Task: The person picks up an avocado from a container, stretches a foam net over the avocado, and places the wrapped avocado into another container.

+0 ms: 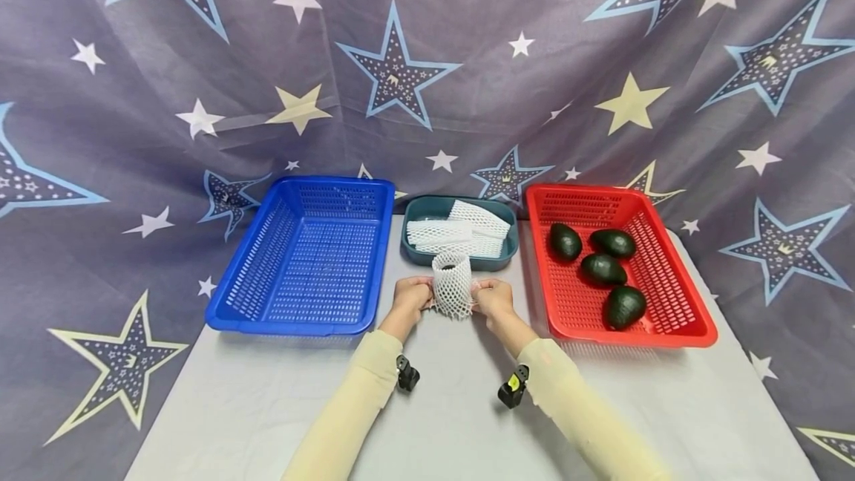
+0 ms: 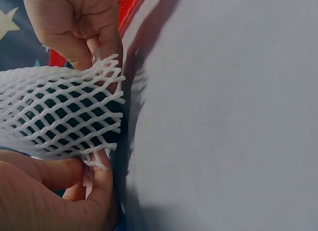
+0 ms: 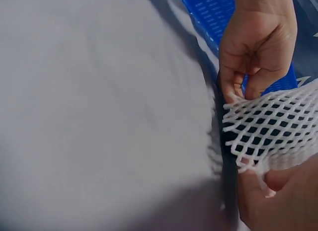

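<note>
A white foam net sleeve [image 1: 452, 289] stands upright over the table between my two hands, and a dark green avocado [image 2: 62, 109] shows through its mesh. My left hand [image 1: 412, 295] pinches the lower edge of the sleeve on the left side. On the opposite side, my right hand [image 1: 493, 297] pinches the same edge between thumb and fingers. Both wrist views show the sleeve's frayed rim held at two opposite points. Just behind it, several flattened foam sleeves [image 1: 437, 232] lie in a dark green tray [image 1: 494, 264].
At the left stands a blue plastic basket [image 1: 379, 266] with nothing visible inside. A red basket [image 1: 544, 280] at the right holds several avocados [image 1: 603, 269]. A star-patterned curtain [image 1: 427, 139] hangs behind the white-covered table [image 1: 441, 407].
</note>
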The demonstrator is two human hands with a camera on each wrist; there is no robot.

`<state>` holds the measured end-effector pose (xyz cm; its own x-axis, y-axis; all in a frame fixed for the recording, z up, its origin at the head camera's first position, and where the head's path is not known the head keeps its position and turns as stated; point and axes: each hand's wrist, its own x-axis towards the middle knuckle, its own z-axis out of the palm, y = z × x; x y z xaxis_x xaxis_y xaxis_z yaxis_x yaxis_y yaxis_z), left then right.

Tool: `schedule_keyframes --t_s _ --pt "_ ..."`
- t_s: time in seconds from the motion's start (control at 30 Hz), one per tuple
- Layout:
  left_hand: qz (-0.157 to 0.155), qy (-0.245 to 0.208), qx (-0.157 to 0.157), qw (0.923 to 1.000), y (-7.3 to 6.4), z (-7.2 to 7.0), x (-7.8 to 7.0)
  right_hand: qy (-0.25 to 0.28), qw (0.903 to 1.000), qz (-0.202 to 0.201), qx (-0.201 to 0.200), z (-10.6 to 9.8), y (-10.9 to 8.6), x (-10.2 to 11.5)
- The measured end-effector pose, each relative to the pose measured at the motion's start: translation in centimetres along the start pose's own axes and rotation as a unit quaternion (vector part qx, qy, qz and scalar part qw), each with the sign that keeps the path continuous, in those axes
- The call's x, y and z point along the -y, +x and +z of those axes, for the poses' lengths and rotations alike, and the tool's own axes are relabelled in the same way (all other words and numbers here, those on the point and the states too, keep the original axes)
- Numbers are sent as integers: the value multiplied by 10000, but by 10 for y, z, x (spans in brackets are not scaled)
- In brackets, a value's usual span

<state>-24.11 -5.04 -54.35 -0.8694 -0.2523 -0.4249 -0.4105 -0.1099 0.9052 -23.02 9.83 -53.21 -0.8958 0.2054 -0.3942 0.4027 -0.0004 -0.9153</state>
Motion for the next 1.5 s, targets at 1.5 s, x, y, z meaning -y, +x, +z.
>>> schedule_keyframes --t_s 1.5 --pt "1426 2267 -563 9618 2 10 5 -1574 9789 -1301 101 -1 5 -8"
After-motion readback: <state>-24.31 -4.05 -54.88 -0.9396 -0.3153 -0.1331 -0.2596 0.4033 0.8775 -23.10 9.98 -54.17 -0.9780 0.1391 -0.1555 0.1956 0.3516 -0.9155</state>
